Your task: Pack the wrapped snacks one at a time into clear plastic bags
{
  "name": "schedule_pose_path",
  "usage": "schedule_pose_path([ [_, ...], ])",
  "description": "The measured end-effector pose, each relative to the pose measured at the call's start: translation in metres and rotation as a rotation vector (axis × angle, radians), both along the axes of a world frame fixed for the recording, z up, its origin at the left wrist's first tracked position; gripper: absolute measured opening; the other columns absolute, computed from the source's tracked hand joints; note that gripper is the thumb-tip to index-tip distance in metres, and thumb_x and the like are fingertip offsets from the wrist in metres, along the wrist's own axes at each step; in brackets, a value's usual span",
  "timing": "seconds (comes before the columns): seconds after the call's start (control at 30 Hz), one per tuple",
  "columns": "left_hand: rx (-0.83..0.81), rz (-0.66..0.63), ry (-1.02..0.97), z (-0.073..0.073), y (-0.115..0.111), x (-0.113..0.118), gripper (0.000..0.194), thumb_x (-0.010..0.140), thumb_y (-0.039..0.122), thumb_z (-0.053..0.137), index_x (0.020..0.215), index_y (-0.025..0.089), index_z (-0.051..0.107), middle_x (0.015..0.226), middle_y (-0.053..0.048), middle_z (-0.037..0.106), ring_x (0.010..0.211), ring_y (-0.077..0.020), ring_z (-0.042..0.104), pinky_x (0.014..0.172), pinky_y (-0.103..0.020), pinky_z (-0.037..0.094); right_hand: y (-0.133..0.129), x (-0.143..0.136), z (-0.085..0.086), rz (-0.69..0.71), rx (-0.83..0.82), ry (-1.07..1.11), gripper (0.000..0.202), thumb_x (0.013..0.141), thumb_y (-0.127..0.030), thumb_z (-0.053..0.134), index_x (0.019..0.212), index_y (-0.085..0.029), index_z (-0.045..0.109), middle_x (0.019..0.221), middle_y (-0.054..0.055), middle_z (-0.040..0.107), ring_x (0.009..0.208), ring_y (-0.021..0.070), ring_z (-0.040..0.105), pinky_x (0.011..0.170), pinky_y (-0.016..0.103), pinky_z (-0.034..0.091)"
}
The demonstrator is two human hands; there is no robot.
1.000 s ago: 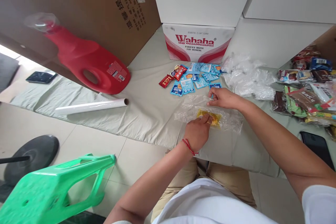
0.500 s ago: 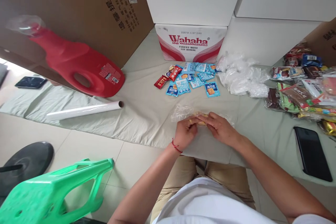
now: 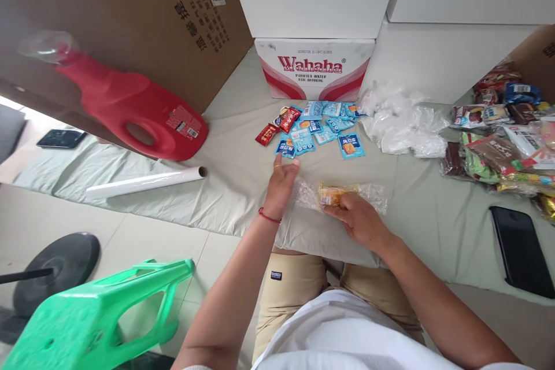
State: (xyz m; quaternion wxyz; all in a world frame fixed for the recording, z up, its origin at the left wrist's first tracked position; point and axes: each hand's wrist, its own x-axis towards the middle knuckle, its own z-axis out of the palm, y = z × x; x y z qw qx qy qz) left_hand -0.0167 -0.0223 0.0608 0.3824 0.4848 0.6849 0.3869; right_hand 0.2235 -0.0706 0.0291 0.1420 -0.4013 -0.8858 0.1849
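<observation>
My right hand (image 3: 359,221) has its thumb and fingers closed on a yellow-wrapped snack packet (image 3: 332,192), which lies on a crinkled clear plastic wrap (image 3: 373,193). The hand hides part of the packet. To the left, my left hand (image 3: 281,185) stretches forward, holding nothing, thumb and fingers apart. Its fingertips are at the near edge of a blue snack packet (image 3: 286,146); whether they touch is unclear. That packet belongs to a loose pile with several other blue packets (image 3: 350,145) and a few red packets (image 3: 266,134).
Behind the pile stands a Wahaha carton (image 3: 316,72). Bunched clear bags (image 3: 405,127) and a heap of mixed snacks (image 3: 498,153) lie rightward, with a black phone (image 3: 522,251) nearer. Leftward are a white roll (image 3: 147,183), a red jug (image 3: 143,110) and a green stool (image 3: 99,312).
My left hand has let go of the wrapped snack and moved left and forward to the blue packets. My right hand stays on the snack, whose yellow packet now shows more.
</observation>
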Motion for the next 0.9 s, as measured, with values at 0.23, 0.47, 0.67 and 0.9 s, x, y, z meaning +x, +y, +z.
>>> schedule_pose_path([
  [0.23, -0.203, -0.358, 0.285, 0.013, -0.017, -0.01, 0.027, 0.076, 0.041, 0.071, 0.092, 0.019, 0.071, 0.088, -0.007, 0.075, 0.085, -0.0239, 0.068, 0.078, -0.032, 0.048, -0.006, 0.005, 0.006, 0.059, -0.02, 0.271, 0.036, 0.1, -0.029, 0.054, 0.135, -0.024, 0.059, 0.089, 0.006, 0.062, 0.086, 0.0237, 0.054, 0.085, 0.042, 0.047],
  [0.47, -0.13, -0.129, -0.286, 0.017, -0.04, 0.018, 0.021, 0.073, 0.037, 0.072, 0.078, 0.02, 0.061, 0.062, 0.004, 0.064, 0.057, -0.014, 0.061, 0.06, -0.026, 0.048, 0.0, -0.009, 0.001, -0.045, -0.029, 0.243, 0.043, 0.104, -0.025, 0.042, 0.147, -0.025, 0.048, 0.105, 0.01, 0.071, 0.092, 0.0271, 0.056, 0.087, 0.046, 0.049],
  [0.67, -0.046, -0.206, -0.038, 0.013, -0.036, 0.067, 0.029, 0.089, 0.024, 0.05, 0.1, 0.019, 0.076, 0.074, -0.003, 0.075, 0.075, -0.0205, 0.072, 0.077, -0.033, 0.057, 0.003, -0.012, 0.004, -0.028, -0.044, 0.21, 0.025, 0.099, -0.02, 0.046, 0.107, -0.021, 0.069, 0.098, 0.012, 0.068, 0.092, 0.0283, 0.055, 0.085, 0.047, 0.049],
  [0.9, 0.029, -0.332, 0.483, 0.005, -0.035, 0.077, 0.029, 0.095, 0.024, 0.054, 0.11, 0.025, 0.078, 0.11, -0.006, 0.076, 0.096, -0.0228, 0.072, 0.084, -0.033, 0.054, -0.014, 0.011, 0.01, -0.273, -0.184, 0.544, 0.023, 0.103, -0.033, 0.049, 0.112, -0.029, 0.069, 0.095, 0.004, 0.069, 0.09, 0.0224, 0.062, 0.086, 0.04, 0.051],
])
